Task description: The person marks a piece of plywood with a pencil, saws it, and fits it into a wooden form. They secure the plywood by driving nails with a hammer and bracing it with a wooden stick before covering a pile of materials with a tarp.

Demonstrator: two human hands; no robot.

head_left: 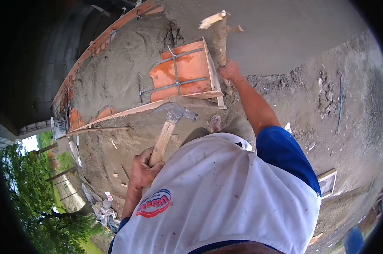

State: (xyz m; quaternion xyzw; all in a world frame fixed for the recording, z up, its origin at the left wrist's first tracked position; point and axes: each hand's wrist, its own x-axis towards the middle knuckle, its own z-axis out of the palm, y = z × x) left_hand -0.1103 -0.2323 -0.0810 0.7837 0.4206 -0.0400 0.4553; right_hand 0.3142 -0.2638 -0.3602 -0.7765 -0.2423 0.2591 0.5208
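Note:
My left hand (144, 168) is closed around the wooden handle of a claw hammer (174, 113), its grey metal head held up in front of the formwork. My right hand (228, 70) is wrapped around a rough wooden stake (220, 40) with a splintered top, at the end of the formwork. Beside that hand stands the wooden form board (211, 67). Inside the form, tied steel rebar (176, 70) lies over an orange panel (189, 65), with wet concrete (121, 63) filling the part farther left.
A smooth concrete surface (293, 34) spreads beyond the stake. A thin blue rod (340, 101) lies on the dirt at right, and a wooden frame (327, 184) lies near my right side. Rubbish (107, 211) and trees (26, 199) are at lower left.

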